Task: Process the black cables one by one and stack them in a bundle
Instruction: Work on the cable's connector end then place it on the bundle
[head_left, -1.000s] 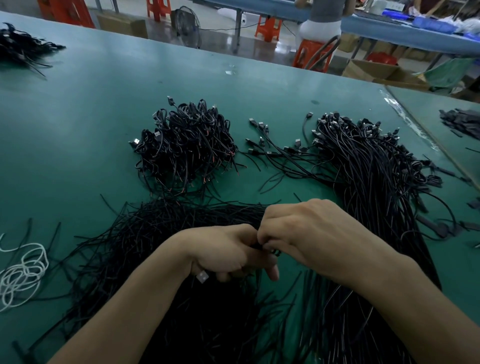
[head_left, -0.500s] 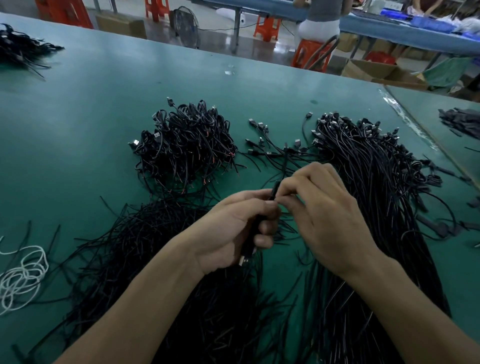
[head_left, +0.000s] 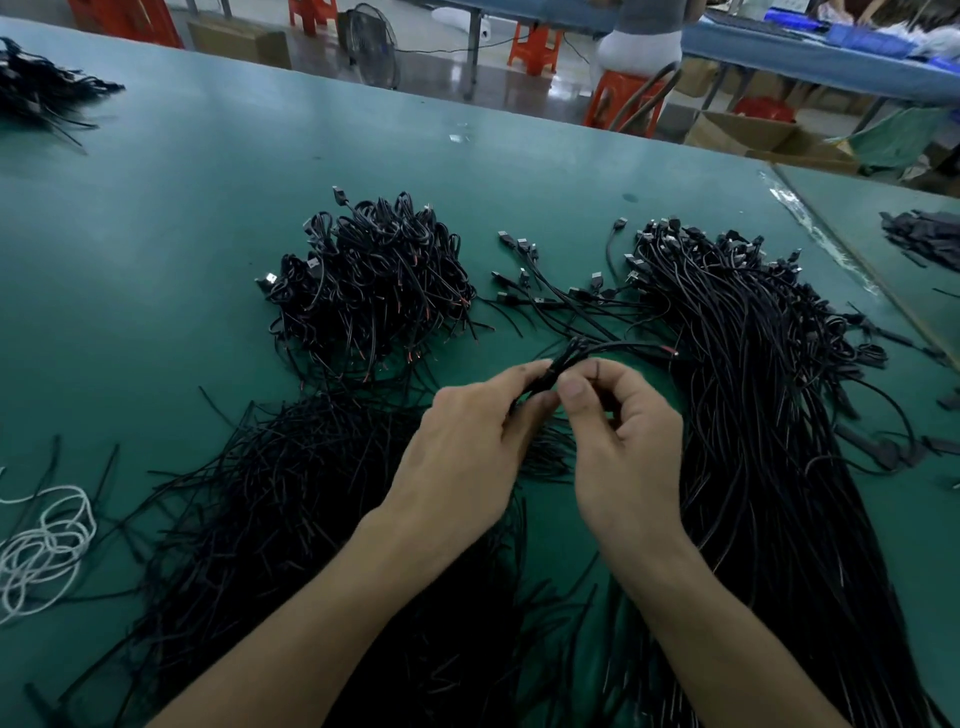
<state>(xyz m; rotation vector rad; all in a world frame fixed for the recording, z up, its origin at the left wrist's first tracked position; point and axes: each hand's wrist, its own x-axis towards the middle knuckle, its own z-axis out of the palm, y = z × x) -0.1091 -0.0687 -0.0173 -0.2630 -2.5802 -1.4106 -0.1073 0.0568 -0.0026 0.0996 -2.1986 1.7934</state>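
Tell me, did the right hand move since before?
Yes. The right hand has slid away from the person, up the green table toward the coiled cable pile, which stayed put. It pinches a black cable with the left hand.

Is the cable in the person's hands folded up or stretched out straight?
Folded: the cable is doubled into a short bunch, pinched between left hand and right hand.

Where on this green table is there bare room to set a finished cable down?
Widest bare stretch: the table left of the coiled bundle, up to the far-left pile. Also bare beyond the bundle toward the far edge. Crowded: the loose wire heap near you, the long cable heap right, stray connectors between.
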